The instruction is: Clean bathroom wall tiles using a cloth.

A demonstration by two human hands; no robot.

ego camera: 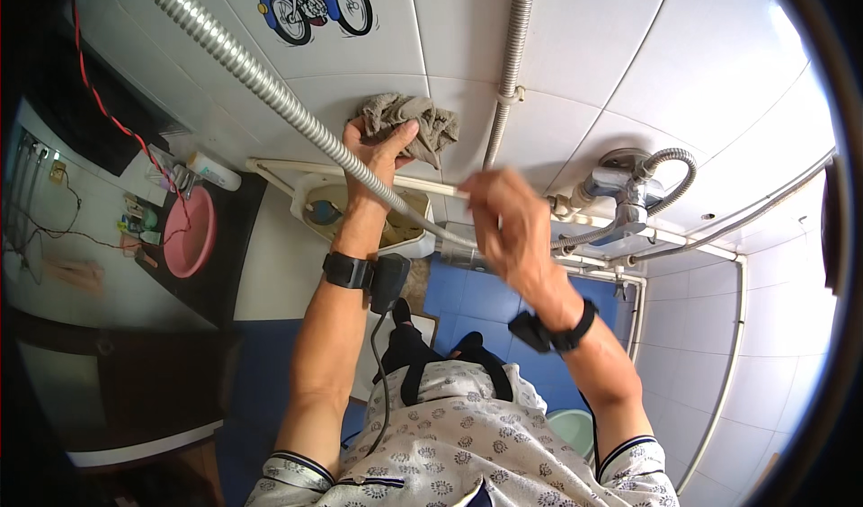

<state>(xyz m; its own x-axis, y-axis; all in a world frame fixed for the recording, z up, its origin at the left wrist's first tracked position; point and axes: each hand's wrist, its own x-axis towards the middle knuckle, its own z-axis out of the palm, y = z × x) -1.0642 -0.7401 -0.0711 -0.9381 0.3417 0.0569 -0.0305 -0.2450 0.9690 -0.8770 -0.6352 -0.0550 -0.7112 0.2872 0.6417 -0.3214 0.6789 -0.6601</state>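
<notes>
A crumpled grey-brown cloth (411,123) is held in my left hand (379,146), close to the white tiled wall (337,96). My right hand (509,220) is blurred and raised between the cloth and the chrome mixer valve (623,190); its fingers look curled, and whether it holds anything cannot be told. A ribbed metal shower hose (270,89) crosses in front of my left wrist and passes behind my right hand. Below my left hand is an open toilet cistern (421,237) with a blue part inside.
A second ribbed hose (516,28) runs down the wall. White pipes (738,318) follow the right wall. At left, a pink basin (210,230) and a white bottle (216,172) stand on a dark counter (232,251). A pale green basin (572,429) sits on the blue tiled floor (485,291).
</notes>
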